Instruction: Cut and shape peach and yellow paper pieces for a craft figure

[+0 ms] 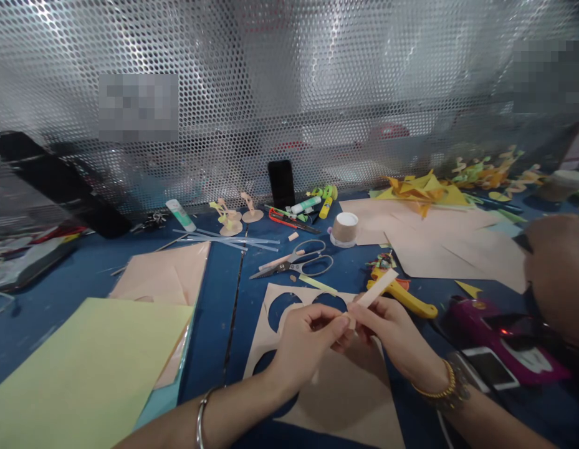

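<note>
A narrow strip of pale paper (379,288) is pinched between my two hands, its free end pointing up and right. My left hand (312,337) closes thumb and fingers on the strip's lower end, which looks folded or curled. Higher up, my right hand (387,327) grips the same strip between thumb and fingers. Below both hands lies a pale paper sheet (345,399) with several round holes cut out. Just beyond it are scissors (293,262), lying with blades to the left, and a yellow glue gun (406,296) close to my right hand.
Yellow paper (83,368) covers packs at the left. Glue sticks (224,239), a white-topped cup (345,229) and an upright black phone (281,184) stand farther back, before a perforated metal screen (289,75). At right are a purple device (508,337), a white phone (490,368) and another person's arm (558,274).
</note>
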The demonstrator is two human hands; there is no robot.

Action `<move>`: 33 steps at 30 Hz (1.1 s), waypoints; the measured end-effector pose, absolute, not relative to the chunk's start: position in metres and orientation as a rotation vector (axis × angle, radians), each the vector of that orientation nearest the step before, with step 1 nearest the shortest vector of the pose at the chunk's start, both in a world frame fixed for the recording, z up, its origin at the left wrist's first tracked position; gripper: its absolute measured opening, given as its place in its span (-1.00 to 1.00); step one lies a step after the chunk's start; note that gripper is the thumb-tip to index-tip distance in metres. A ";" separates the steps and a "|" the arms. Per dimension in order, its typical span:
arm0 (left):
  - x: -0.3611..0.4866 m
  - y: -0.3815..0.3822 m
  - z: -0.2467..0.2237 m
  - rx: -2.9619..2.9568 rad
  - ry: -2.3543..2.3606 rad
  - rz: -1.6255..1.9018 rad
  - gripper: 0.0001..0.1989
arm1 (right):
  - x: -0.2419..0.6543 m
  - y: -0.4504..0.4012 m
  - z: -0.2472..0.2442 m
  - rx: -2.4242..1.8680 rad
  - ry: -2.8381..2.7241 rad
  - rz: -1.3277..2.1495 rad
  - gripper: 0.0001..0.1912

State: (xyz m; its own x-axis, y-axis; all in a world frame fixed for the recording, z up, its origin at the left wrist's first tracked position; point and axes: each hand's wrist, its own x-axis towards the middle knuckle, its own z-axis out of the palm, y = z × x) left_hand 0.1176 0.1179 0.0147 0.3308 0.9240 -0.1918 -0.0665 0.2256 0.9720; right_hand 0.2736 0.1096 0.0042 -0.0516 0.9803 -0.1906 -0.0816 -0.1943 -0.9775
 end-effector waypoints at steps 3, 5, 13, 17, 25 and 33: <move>0.118 0.117 0.015 1.123 0.981 0.881 -0.86 | 0.274 0.109 0.003 -1.237 -1.043 1.464 -0.58; 0.118 0.117 0.016 1.113 0.973 0.886 -0.86 | 0.275 0.109 0.003 -1.218 -1.010 1.486 -0.58; 0.119 0.118 0.017 1.084 0.997 0.892 -0.89 | 0.275 0.109 0.006 -1.192 -0.859 1.544 -0.57; 0.117 0.119 0.015 1.081 0.977 0.875 -0.89 | 0.276 0.108 0.008 -1.190 -0.809 1.592 -0.58; 0.117 0.117 0.013 1.071 0.943 0.880 -0.88 | 0.273 0.109 0.009 -1.194 -0.834 1.571 -0.56; 0.115 0.117 0.014 0.960 0.888 0.861 -0.69 | 0.273 0.110 0.005 -1.183 -0.926 1.483 -0.54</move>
